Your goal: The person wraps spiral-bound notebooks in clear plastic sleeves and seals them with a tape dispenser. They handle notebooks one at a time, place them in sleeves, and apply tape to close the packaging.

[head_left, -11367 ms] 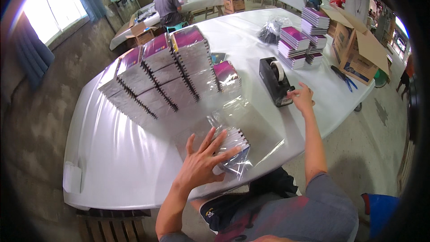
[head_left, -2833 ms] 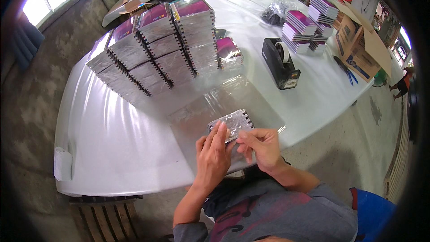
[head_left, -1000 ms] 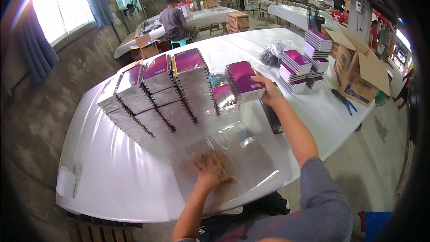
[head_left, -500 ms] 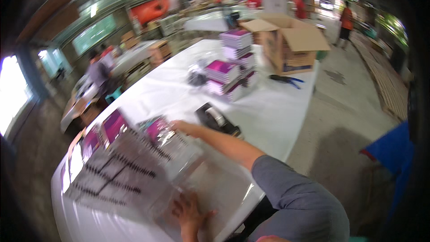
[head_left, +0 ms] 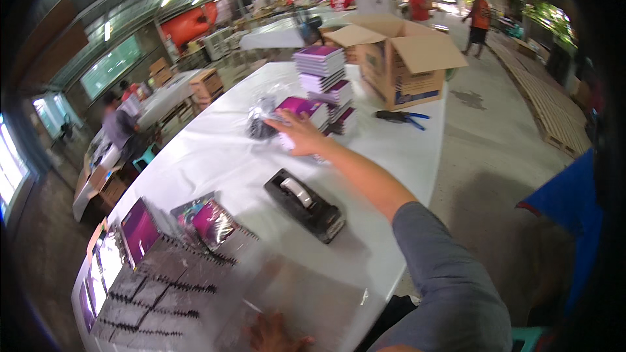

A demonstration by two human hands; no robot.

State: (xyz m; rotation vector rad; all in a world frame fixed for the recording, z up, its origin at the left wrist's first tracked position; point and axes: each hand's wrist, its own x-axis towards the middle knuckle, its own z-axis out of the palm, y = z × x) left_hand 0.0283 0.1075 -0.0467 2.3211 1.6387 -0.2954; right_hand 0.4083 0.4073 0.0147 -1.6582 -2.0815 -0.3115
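My right hand [head_left: 298, 133] reaches across the white table with its fingers spread, at the near stack of purple notebooks [head_left: 301, 105]. Whether it touches them is hard to tell. Low in the picture, my left hand [head_left: 277, 334] rests with fingers apart on a pile of clear plastic bags [head_left: 303, 280]. Left of the bags lie several spiral-bound notebooks [head_left: 160, 283] with grey backs and black coils, partly under the plastic. Beyond them is a purple notebook in a shiny clear wrapper [head_left: 212, 218].
A black tape dispenser [head_left: 305, 205] lies mid-table. Behind the stacks stands an open cardboard box [head_left: 414, 65], with blue-handled pliers [head_left: 401, 117] before it. Crumpled dark plastic [head_left: 261, 120] lies beside the stacks. A person in grey [head_left: 120, 127] sits at another table.
My right hand has left the wrapped notebook and stretched out to the far stack. My left hand stays on the plastic, now lower in view. The view has shifted slightly.
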